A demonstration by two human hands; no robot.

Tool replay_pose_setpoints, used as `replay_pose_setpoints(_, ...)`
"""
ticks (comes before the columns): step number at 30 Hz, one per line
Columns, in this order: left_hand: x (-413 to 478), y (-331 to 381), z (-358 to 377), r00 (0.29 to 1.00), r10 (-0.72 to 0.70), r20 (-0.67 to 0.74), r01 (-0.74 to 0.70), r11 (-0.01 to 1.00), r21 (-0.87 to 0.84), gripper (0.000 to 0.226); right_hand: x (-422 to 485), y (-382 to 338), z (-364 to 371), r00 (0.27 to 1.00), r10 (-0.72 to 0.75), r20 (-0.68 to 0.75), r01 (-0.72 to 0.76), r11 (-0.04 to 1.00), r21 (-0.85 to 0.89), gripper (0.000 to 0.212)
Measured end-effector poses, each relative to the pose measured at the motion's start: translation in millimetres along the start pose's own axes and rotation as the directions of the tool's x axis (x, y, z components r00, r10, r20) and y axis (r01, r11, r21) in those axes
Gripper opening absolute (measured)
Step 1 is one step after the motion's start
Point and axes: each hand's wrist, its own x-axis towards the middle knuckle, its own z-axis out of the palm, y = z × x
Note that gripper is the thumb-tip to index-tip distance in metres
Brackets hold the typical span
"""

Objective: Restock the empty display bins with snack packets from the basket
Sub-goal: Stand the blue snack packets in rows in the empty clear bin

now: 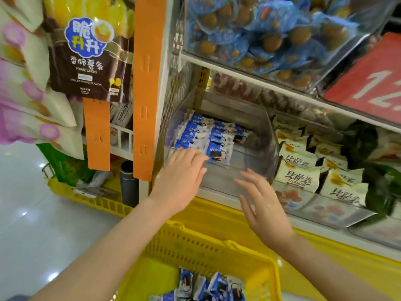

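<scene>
- Blue-and-white snack packets (208, 137) lie in overlapping rows in the far left part of the clear plastic bin (253, 153). The near right part of its floor is bare.
- The left hand (182, 179) reaches over the bin's front wall, fingers flat and unclenched. The tips touch the nearest packets and it grasps nothing.
- The right hand (264, 205) hovers just beside the bin's near right corner, fingers spread and loose, also holding nothing.
- Spare packets (217, 285) of the same kind sit in the yellow basket (195, 242) directly below the hands.
- From where I stand, the job looks like tidying the rows. Press them back and left with flat fingers, keep the overlap, then fill the bare side from the basket.
- Cream packets (303, 170) fill the neighbouring bin on the right, and an orange strip (147, 83) hangs at left.
</scene>
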Motion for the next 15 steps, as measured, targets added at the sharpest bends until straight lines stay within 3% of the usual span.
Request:
replay_pose_setpoints(4,-32,26,12,0.997,0.074,0.015,-0.071,0.988,-0.136,0.031,-43,2,17,0.994,0.108,0.012,-0.109,0.989,0.104,0.023)
replay_pose_setpoints(6,-54,34,33,0.993,0.082,0.084,-0.067,0.983,-0.172,0.031,-68,2,34,0.981,0.153,0.118,-0.166,0.979,0.118,0.02)
replay_pose_setpoints(8,-81,34,63,0.981,0.012,0.195,0.028,0.979,-0.202,0.034,-93,3,55,0.934,0.22,0.283,-0.259,0.96,0.108,0.021)
replay_pose_setpoints(10,-112,24,99,0.944,-0.074,0.322,0.144,0.97,-0.198,0.032,-121,7,80,0.838,0.29,0.463,-0.357,0.932,0.063,0.028)
replay_pose_setpoints(12,-143,10,134,0.884,-0.138,0.448,0.237,0.956,-0.173,0.029,-145,10,106,0.685,0.374,0.625,-0.455,0.89,-0.034,0.036)
replay_pose_setpoints(15,-182,-15,176,0.772,-0.258,0.581,0.425,0.889,-0.17,0.024,-177,15,140,0.48,0.486,0.73,-0.53,0.824,-0.2,0.048)
